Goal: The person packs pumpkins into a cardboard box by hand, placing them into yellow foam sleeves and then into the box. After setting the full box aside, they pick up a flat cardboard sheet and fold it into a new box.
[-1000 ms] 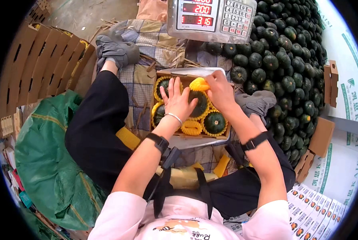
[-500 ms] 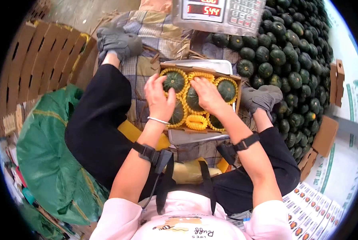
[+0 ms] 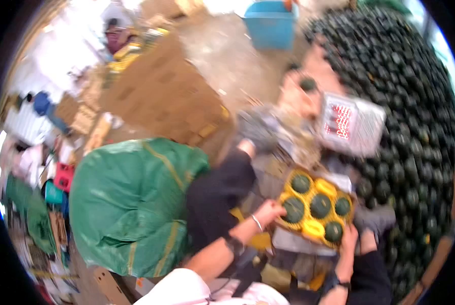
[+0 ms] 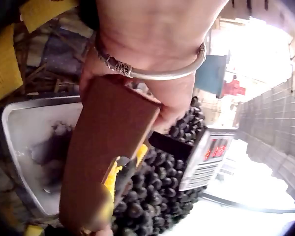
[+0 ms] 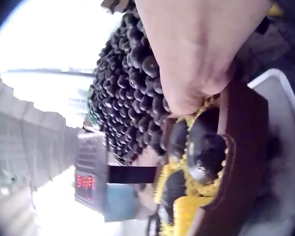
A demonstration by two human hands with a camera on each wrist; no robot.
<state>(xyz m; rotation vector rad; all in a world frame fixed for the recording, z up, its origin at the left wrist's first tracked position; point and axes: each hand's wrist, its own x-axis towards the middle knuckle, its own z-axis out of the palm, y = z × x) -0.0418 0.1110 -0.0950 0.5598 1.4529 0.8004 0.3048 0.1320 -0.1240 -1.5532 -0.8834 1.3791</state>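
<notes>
A cardboard box [image 3: 316, 175] holds several dark green squash [image 3: 320, 206] in yellow foam nets, with folded yellow foam sleeves [image 3: 314, 230] tucked between them. My left hand [image 3: 269, 211] grips the box's left end, its fingers and thumb over the wall. At the opposite end my right hand [image 3: 348, 240] holds the box by its near right corner; its fingertips are partly hidden behind the wall in the right wrist view. Below the box lies the metal scale pan [image 4: 17, 147], and the left wrist view shows the box raised and tilted over it.
The scale's display head [image 3: 357, 124] with red digits stands beyond the box. A large heap of loose squash [image 3: 415, 168] fills the right side. To the left are a bulging green sack [image 3: 136, 208] and stacked cardboard [image 3: 161, 96]. A blue bin [image 3: 270, 28] stands far off.
My hands have moved from the squash inside to the box's two ends, and the box has come up off the pan. The head view has swung left and blurred.
</notes>
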